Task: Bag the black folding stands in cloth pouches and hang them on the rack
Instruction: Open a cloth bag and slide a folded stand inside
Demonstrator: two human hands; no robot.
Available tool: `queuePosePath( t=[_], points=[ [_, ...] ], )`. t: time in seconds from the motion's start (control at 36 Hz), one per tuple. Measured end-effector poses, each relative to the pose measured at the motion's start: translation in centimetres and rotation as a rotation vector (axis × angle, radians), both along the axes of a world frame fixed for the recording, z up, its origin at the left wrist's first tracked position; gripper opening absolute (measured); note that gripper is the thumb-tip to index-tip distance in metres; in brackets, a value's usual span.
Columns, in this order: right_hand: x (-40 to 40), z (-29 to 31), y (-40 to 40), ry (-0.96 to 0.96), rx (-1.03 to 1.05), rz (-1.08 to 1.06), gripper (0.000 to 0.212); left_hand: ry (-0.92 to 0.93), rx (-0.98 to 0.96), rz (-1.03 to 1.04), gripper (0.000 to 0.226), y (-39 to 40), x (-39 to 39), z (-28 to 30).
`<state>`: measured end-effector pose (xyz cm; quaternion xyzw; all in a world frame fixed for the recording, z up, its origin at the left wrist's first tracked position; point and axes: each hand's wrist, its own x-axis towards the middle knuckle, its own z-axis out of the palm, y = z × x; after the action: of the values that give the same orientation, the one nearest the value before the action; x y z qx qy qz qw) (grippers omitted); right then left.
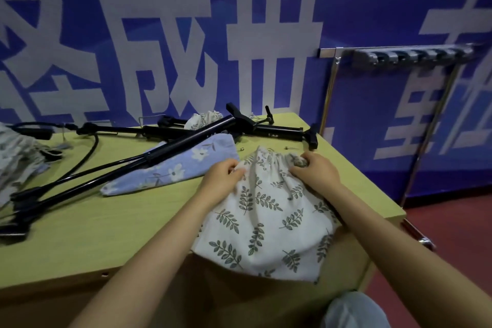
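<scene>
Head view: both hands, left point(222, 177) and right point(315, 168), fingers pinching leaf pouch point(266, 221) mouth; stands point(186, 138) unbagged, rack point(410, 56) bare.

Three pouches point(266, 218) (cloth), two stands point(186, 138)

The leaf-print pouch point(266, 221) hides its contents, and the stand point(80, 181) possibly continues past the left edge.

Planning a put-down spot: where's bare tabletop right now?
Widest bare patch: near-left table, between the left forearm, the blue floral pouch and the stand legs. Narrow strip along the right edge beside the right hand. Crowded: back, under the black folding stands; leaf-print pouch fills front-centre.
</scene>
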<state>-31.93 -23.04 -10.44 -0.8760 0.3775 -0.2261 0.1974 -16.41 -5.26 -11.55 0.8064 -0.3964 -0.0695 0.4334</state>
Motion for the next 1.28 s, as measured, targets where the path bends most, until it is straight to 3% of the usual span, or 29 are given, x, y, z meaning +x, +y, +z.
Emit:
queuePosePath(
  t=[0.17, 0.36, 0.42, 0.56, 0.64, 0.69, 0.81, 0.97, 1.03, 1.11, 1.17, 1.28],
  points=[
    [-1.4, 0.3, 0.7, -0.5, 0.395, 0.222, 0.012, 0.006, -0.077, 0.032, 0.006, 0.2, -0.4, 0.4],
    [-2.2, 1.1, 2.4, -0.534, 0.513, 0.389, 0.035, -0.124, -0.158, 0.079, 0.017, 0.6, -1.0, 0.7],
    [-2.3, 1.0, 2.8, -0.501, 0.526, 0.395, 0.044, -0.011, -0.235, 0.06, 0.017, 0.9, -1.3, 1.1],
    [-2.3, 1.8, 3.4, -0.467, 0.574, 0.342, 0.038, 0.562, -0.437, 0.029, 0.025, 1.2, -3.2, 2.9],
    [-2.3, 2.5, 3.6, -0.344, 0.828, 0.346, 0.05, 0.793, -0.531, 0.044, 0.031, 1.5, -3.5, 3.5],
    [-2.3, 3.2, 4.0, -0.221, 0.873, 0.359, 0.05, 0.851, -0.557, -0.03, 0.03, 1.8, -3.6, 3.6],
    [-1.9, 3.3, 4.5, -0.142, 0.771, 0.335, 0.034, 0.768, -0.524, -0.09, 0.015, 2.1, -3.7, 3.4],
    [-2.6, 2.1, 4.0, -0.293, 0.704, 0.352, 0.025, 0.7, -0.435, -0.071, 0.048, 1.6, -2.5, 2.3],
    [-2.7, 1.8, 3.6, -0.362, 0.757, 0.344, 0.019, 0.598, -0.378, -0.037, 0.056, 1.4, -2.2, 1.9],
    [-2.6, 1.5, 2.8, -0.539, 0.92, 0.275, 0.014, 0.337, -0.251, 0.056, 0.037, 0.9, -1.9, 1.3],
    [-3.0, 1.8, 2.6, -0.673, 1.017, 0.19, 0.018, 0.216, -0.273, 0.098, 0.034, 0.8, -2.3, 1.4],
    [-3.7, 2.1, 3.4, -0.743, 1.127, 0.073, 0.031, -0.023, -0.356, 0.075, 0.018, 2.0, -5.0, 2.8]
  ],
)
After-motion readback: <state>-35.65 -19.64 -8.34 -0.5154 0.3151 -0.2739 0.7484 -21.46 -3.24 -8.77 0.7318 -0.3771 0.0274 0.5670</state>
